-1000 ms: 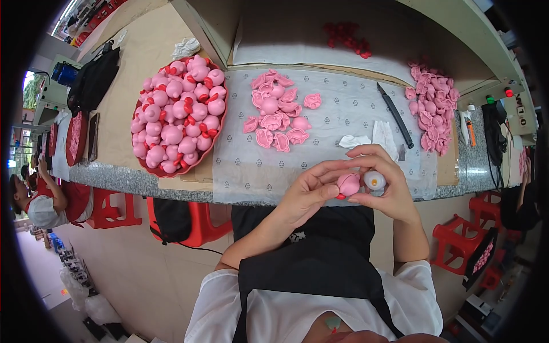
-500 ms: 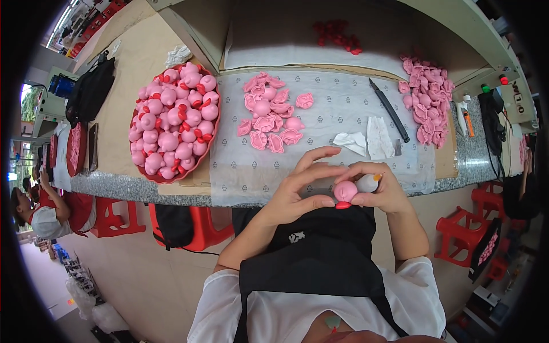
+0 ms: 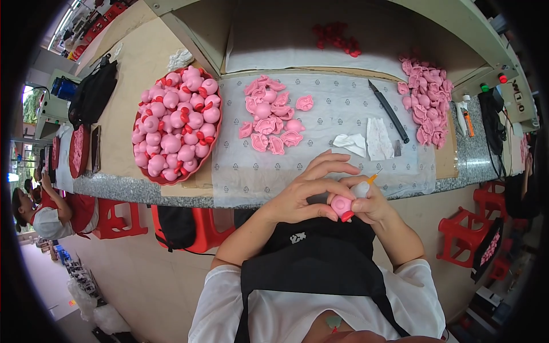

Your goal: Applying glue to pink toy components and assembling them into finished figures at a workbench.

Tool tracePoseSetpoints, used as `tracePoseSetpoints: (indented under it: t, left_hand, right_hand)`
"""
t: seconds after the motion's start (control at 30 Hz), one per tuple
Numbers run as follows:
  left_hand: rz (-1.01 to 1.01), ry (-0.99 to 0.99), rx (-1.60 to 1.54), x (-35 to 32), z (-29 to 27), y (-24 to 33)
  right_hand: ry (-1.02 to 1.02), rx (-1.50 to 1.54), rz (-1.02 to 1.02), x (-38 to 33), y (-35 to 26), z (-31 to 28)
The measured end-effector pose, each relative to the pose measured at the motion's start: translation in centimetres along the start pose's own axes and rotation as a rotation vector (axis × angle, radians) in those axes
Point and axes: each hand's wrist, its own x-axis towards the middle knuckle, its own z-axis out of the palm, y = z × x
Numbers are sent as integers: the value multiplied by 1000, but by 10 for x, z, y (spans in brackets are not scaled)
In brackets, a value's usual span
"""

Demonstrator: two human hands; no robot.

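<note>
My left hand (image 3: 303, 194) pinches a small round pink piece (image 3: 341, 204) between thumb and fingers, above my lap at the table's front edge. A glossy red part (image 3: 347, 215) sits on the side of the piece facing me. My right hand (image 3: 373, 207) is closed round a small whitish squeeze bottle (image 3: 360, 189) with a thin orange needle tip (image 3: 374, 176) pointing up and away. The right thumb and fingers also touch the pink piece near the red part. Beyond my hands lies a loose group of pink hollow shell pieces (image 3: 277, 146), some holding round balls.
A red scalloped basin (image 3: 201, 166) heaped with pink balls bearing red parts stands at left. A black utility knife (image 3: 389, 111) and crumpled white paper (image 3: 378, 140) lie right of centre. Pink pieces (image 3: 426, 103) pile at far right; red parts (image 3: 336, 39) lie on the shelf.
The pink piece has turned in my fingers, its red part swinging toward the right. The bottle has tilted, its orange tip now pointing more upward, and my right fingers have closed in.
</note>
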Motion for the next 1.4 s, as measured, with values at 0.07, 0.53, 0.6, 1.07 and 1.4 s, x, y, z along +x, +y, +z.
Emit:
tracePoseSetpoints:
  t: [0.07, 0.53, 0.6, 1.07, 1.4]
  left_hand:
    - [8, -23, 32, -3, 0, -1]
    - [-265, 550, -527, -24, 43, 20]
    - [-267, 577, -601, -25, 49, 21]
    - [-286, 546, -843, -26, 52, 20]
    - [-329, 592, -1138, -24, 51, 9]
  right_hand:
    - [14, -10, -43, 0, 5, 1]
    - [385, -929, -923, 3, 6, 13]
    - [408, -1066, -987, 1, 5, 15]
    - [397, -1191, -1105, -6, 3, 19]
    - [402, -1115, -966, 3, 5, 15]
